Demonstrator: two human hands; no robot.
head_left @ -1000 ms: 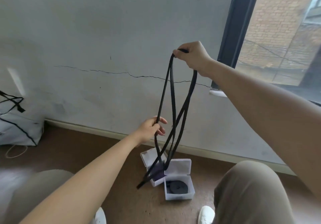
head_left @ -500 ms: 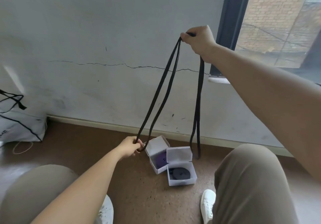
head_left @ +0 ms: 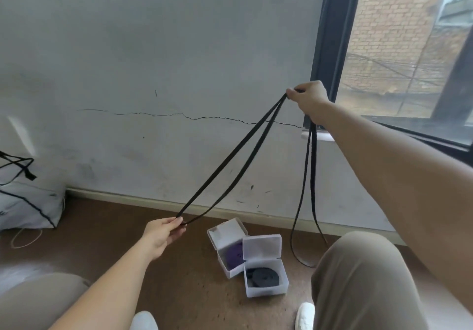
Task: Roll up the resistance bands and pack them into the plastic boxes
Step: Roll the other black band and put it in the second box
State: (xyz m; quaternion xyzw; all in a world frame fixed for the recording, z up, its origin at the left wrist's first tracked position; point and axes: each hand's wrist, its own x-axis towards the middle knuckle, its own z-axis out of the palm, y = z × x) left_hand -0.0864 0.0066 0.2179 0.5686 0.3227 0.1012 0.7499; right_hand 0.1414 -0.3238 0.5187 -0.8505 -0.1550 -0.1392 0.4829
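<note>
Head view: down on the floor (head_left: 179, 278), the front box (head_left: 266, 291) holds a rolled black band (head_left: 263, 276), the rear box (head_left: 221, 262) a purple band (head_left: 234, 254), so two look packed! Above them, left hand (head_left: 163, 235) pinches a loop end of the loose black band (head_left: 230, 160), right hand (head_left: 308, 96) grips it high by the window (head_left: 409, 48); this one's not yet rolled.

Black resistance band (head_left: 230, 160): top bend buried inside the curled right hand (head_left: 308, 96); low bend covered where the left hand (head_left: 163, 232) pinched it. Hanging loop's outer strand lost behind the right knee (head_left: 358, 265). Purple band (head_left: 234, 253) in the rear box (head_left: 225, 230) half hidden by the front box's raised lid (head_left: 261, 247). White bag (head_left: 28, 209) cut by left edge, its print too small to read. 2 white shoes (head_left: 304, 315) cut by bottom edge.
</note>
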